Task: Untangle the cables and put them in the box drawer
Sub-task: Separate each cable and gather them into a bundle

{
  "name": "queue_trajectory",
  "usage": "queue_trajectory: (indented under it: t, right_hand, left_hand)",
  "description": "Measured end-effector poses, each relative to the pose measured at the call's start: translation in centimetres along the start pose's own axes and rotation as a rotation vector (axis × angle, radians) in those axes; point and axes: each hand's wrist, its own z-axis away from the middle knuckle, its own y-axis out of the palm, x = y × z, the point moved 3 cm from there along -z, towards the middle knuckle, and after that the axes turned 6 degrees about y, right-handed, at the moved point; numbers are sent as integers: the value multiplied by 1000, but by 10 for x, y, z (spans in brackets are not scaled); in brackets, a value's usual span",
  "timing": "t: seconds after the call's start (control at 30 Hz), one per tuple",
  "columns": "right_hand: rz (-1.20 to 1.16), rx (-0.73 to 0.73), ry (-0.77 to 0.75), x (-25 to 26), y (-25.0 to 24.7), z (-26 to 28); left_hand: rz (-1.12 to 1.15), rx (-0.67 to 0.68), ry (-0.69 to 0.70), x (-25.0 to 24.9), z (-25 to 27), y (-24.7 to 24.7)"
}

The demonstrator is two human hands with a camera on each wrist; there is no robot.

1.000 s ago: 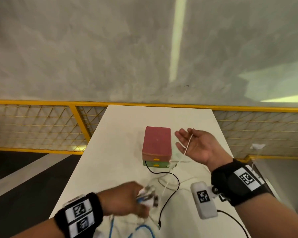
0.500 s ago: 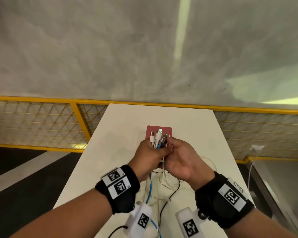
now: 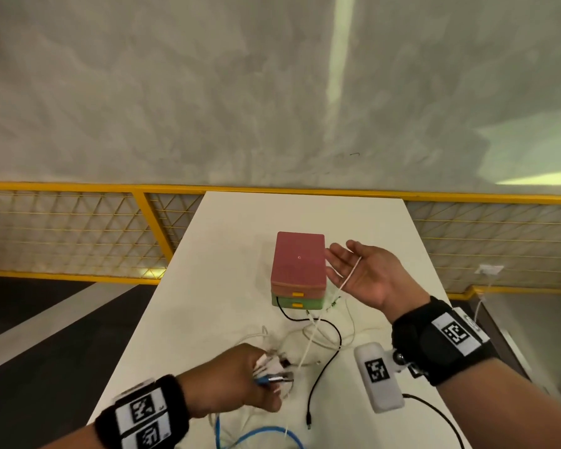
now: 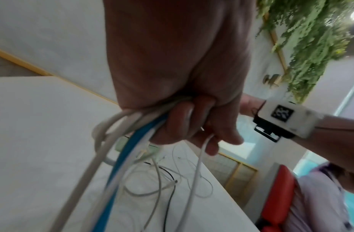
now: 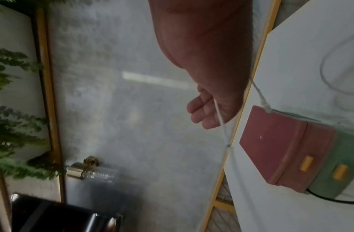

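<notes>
White tabletop (image 3: 227,254), left hand (image 3: 240,380) fingers clamped on cable bundle (image 4: 132,125), right hand (image 3: 366,273) fingers spread, white cable (image 3: 347,283) across palm beside drawer box (image 3: 298,270).

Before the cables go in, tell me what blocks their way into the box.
Both drawers of the box are shut, so nothing can go in yet. The left hand grips the bundled cables; a white cable lies across the open right hand.
</notes>
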Motion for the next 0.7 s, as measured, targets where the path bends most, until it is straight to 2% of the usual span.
queue_trajectory:
  t: [0.1,0.2,0.27,0.3,0.47,0.53,0.6,0.7]
  right_hand:
    - [208,41,-12,-7,3,9]
    - [440,108,32,-31,8,16]
    - [499,140,56,-47,15,20]
    - [507,163,69,-55,21,22]
    - [464,263,122,-74,45,25]
    - [422,226,131,-67,42,23]
    - [350,167,149,-56,31,21]
    - [172,74,151,-37,9,14]
  left_hand:
    - [77,-116,-30,-4,14,-20]
    - [229,-414,-40,-14,13,-53]
    - [330,-587,34,-29,6,-69]
    - [351,-619,89,-39,1,-70]
    - [397,-586,231,-77,-32,-34]
    - [427,-569,220,-78,-36,-24]
    - [431,-496,204,-72,-34,-17]
    - [279,-382,133,-46,-28,-11]
